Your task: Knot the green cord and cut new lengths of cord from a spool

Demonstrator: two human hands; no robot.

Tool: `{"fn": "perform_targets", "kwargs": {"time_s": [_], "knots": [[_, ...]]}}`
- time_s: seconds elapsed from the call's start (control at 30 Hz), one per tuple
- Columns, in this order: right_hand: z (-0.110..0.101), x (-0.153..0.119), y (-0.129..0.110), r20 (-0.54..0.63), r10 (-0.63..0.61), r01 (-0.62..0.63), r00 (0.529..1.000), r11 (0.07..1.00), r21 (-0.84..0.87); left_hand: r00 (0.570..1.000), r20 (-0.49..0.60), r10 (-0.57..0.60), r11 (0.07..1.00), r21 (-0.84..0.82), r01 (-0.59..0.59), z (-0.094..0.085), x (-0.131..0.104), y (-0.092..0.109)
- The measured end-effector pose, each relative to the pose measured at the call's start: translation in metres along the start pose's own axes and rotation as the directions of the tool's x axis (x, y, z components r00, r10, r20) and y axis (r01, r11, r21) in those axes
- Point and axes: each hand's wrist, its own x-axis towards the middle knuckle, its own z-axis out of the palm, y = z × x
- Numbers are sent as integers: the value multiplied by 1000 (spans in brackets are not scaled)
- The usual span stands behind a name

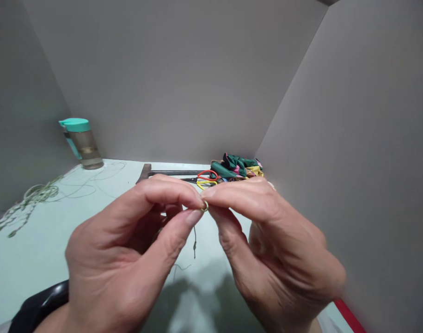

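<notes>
Between my two hands, at the fingertips, is a small greenish-yellow loop of cord (205, 206). My left hand (128, 249) pinches it from the left with thumb and forefinger. From the right, my right hand (270, 245) pinches its other side, the fingertips of both hands nearly touching. A thin dark cord (194, 245) with a small knot near its end hangs below my left fingers. What the curled fingers of my left palm hold is mostly hidden.
A bottle (88, 145) with a turquoise lid stands back left, near braided green-white cords (33, 203) and loose thread. Behind my hands lie a hammer (146, 172), scissors (207, 175) with red and yellow handles, and bunched green patterned fabric (237, 166). Grey walls enclose the pale table (34, 263).
</notes>
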Motion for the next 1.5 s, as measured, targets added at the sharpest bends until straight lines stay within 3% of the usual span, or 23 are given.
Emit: {"fn": "perform_targets", "kwargs": {"time_s": [0.23,0.43,0.77,1.0,1.17,1.5], "knots": [[2,1,-2,-45,37,-37,998,999,3,995,59,85,995,-66,-81,-2,5,2],[14,-2,2,-174,94,-32,980,944,327,995,44,93,994,-56,-90,-1,7,5],[13,-2,-4,-67,249,-195,966,876,442,976,-25,217,974,67,-214,0,4,3],[19,-5,-7,-57,347,-267,936,806,529,979,-80,189,980,74,-183,2,3,2],[21,-3,-7,-44,393,-309,919,783,540,993,-7,117,993,27,-117,-5,1,-1],[20,7,-6,92,457,-399,885,640,657,987,126,-100,975,-186,122,-7,11,0]]}}
